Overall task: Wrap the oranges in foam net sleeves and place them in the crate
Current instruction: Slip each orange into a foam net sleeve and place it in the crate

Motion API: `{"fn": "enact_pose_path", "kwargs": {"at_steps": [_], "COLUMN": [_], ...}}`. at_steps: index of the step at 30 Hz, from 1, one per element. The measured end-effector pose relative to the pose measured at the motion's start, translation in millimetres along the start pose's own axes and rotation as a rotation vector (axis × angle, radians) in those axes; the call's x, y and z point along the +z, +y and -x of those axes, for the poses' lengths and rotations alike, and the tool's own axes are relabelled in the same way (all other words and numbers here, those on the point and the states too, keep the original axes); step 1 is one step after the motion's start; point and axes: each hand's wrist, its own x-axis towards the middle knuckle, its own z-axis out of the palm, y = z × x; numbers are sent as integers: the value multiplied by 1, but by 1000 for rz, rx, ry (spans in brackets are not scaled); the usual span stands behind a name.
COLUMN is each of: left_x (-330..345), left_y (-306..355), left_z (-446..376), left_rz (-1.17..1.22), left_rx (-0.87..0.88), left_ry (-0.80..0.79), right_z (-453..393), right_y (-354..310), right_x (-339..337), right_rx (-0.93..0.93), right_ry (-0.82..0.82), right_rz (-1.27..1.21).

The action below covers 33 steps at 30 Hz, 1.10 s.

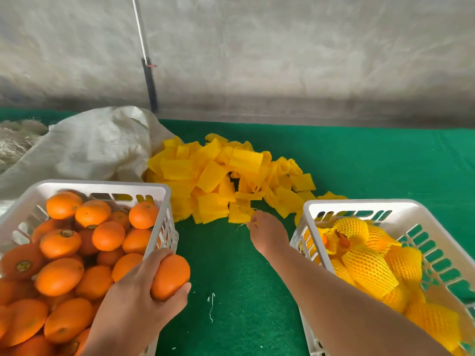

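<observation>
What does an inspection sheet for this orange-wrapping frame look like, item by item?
Surface: green mat, small white thread bits near the front.
Job's things: left crate full of bare oranges; right crate holding wrapped oranges; pile of yellow foam sleeves between them.
Clutter: white woven sack; straw at far left.
Grippers: left hand grips an orange; right hand pinches a foam sleeve.
Cables: nothing seen.
Surroundings: pale fabric wall; pole.
</observation>
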Motion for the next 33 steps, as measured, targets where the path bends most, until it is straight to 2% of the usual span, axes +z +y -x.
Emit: {"fn": "enact_pose_path", "kwargs": {"at_steps": [3,5,7,11,13,15,21,27,30,33], "left_x": [-5,-13,-24,-47,-54,-63,-91,-104,-108,-112], "left_y": [9,22,39,76,90,101,116,118,116,114], "left_z": [0,8,22,51,64,74,80,79,81,83], "left_rz": [30,136,368,980,1188,1320,1471,1371,1333,1318], "left_rx": [-56,-155,-268,-475,-593,-641,-602,-458,-391,-351], "left_ry": [-43,-26,25,125,144,142,56,62,42,36], "right_z": [46,91,139,210,231,242,261,264,264,262], "right_y": [-24,-42,-58,-88,-100,-110,-117,-120,-123,-126], "right_x": [-26,-47,-66,-105,-121,-137,-164,-164,-158,-151], "right_rx": [-24,-35,-50,-92,-102,-113,-116,-12,77,192], "right_ry": [123,143,113,96,121,153,170,-5,-13,-34], "right_rz": [-197,-346,-479,-662,-737,-763,-765,-828,-812,-898]}}
